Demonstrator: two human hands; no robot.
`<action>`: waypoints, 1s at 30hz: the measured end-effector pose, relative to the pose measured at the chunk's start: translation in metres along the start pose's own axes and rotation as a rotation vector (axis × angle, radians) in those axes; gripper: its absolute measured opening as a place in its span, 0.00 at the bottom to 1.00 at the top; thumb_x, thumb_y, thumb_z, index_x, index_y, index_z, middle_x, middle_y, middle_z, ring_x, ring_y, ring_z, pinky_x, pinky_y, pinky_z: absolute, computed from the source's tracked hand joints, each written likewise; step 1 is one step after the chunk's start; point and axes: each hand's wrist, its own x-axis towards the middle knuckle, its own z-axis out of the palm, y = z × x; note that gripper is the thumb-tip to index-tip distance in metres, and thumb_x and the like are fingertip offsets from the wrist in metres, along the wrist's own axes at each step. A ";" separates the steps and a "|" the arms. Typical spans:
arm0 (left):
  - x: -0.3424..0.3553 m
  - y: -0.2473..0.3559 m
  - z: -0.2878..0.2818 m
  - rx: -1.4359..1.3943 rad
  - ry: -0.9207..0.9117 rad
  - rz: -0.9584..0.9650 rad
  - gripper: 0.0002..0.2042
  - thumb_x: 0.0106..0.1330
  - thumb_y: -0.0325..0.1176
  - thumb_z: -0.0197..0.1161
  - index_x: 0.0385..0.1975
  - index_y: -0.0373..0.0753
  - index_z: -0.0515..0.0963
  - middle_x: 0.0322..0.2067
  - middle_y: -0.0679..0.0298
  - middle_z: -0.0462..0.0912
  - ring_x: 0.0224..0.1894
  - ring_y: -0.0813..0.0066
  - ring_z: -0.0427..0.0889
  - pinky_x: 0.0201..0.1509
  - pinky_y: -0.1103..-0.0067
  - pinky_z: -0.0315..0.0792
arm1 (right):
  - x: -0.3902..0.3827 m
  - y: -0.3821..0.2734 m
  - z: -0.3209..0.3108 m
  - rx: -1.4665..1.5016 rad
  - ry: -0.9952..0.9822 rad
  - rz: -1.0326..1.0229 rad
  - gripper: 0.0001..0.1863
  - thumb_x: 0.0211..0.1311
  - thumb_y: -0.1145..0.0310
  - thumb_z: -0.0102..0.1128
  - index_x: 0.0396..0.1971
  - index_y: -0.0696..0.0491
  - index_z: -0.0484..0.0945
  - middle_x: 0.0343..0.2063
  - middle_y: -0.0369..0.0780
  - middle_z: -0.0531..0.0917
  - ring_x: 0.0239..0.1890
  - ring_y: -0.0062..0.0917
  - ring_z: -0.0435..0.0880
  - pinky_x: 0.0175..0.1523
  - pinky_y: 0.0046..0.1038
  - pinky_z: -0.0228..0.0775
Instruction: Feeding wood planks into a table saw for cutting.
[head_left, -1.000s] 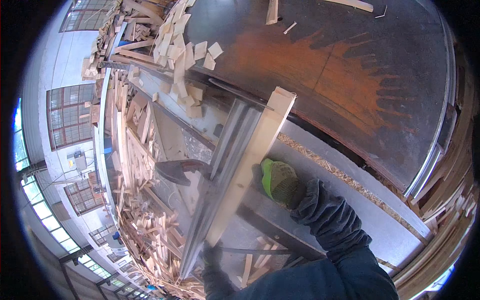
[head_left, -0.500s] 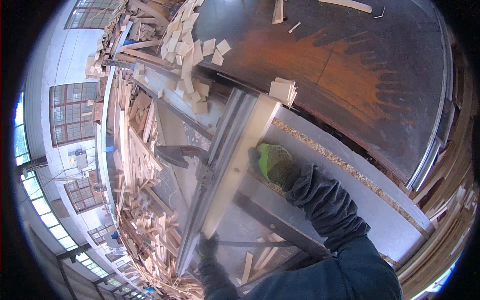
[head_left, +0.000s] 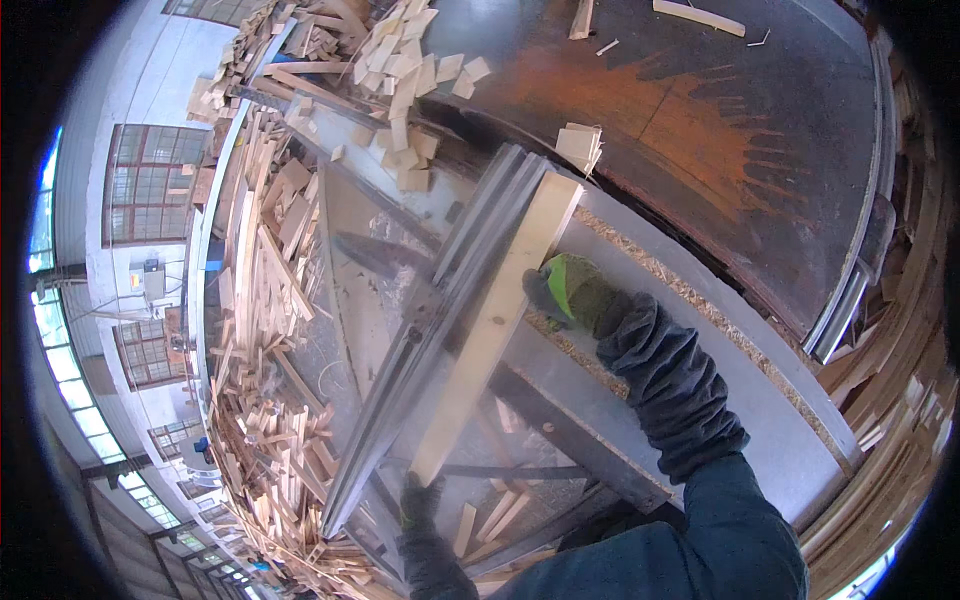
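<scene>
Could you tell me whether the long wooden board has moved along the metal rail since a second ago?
Yes. The wooden board has slid back toward the person along the metal rail; the small cut block now lies apart beyond its far end.

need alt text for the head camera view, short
Two gloved hands steady a long pale wooden plank against a metal guide rail: left hand at its near end, right hand at its side. Wood offcuts lie heaped to the left.

Grey saw table [head_left: 700, 400] with pale plank [head_left: 495, 325] (sawdust [head_left: 650, 265] alongside).
</scene>
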 end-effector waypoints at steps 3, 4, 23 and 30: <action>-0.070 -0.010 -0.011 0.585 0.038 0.164 0.31 0.80 0.44 0.75 0.74 0.31 0.76 0.56 0.52 0.91 0.53 0.57 0.92 0.56 0.63 0.90 | -0.027 0.026 0.004 -0.247 -0.029 -0.130 0.30 0.86 0.43 0.58 0.40 0.56 0.92 0.24 0.44 0.89 0.28 0.39 0.93 0.38 0.45 0.85; -0.097 -0.011 -0.008 0.570 0.038 0.171 0.31 0.80 0.44 0.75 0.74 0.31 0.76 0.56 0.52 0.91 0.53 0.57 0.92 0.56 0.63 0.90 | -0.046 0.045 0.010 -0.260 -0.028 -0.137 0.30 0.86 0.43 0.58 0.40 0.56 0.92 0.24 0.44 0.89 0.28 0.39 0.93 0.38 0.45 0.85; -0.613 -0.018 0.262 1.068 -0.351 0.861 0.35 0.76 0.41 0.79 0.77 0.31 0.74 0.72 0.47 0.82 0.69 0.51 0.85 0.74 0.61 0.76 | -0.783 0.003 -0.052 0.177 0.758 -0.190 0.30 0.72 0.45 0.76 0.52 0.60 0.89 0.39 0.51 0.92 0.39 0.39 0.92 0.47 0.45 0.83; -0.611 -0.155 0.330 1.107 -0.724 1.042 0.36 0.78 0.43 0.76 0.79 0.30 0.72 0.74 0.46 0.80 0.73 0.52 0.82 0.77 0.61 0.74 | -1.260 0.227 -0.197 -0.282 1.369 0.179 0.40 0.65 0.37 0.83 0.52 0.62 0.83 0.46 0.55 0.88 0.47 0.44 0.85 0.56 0.49 0.77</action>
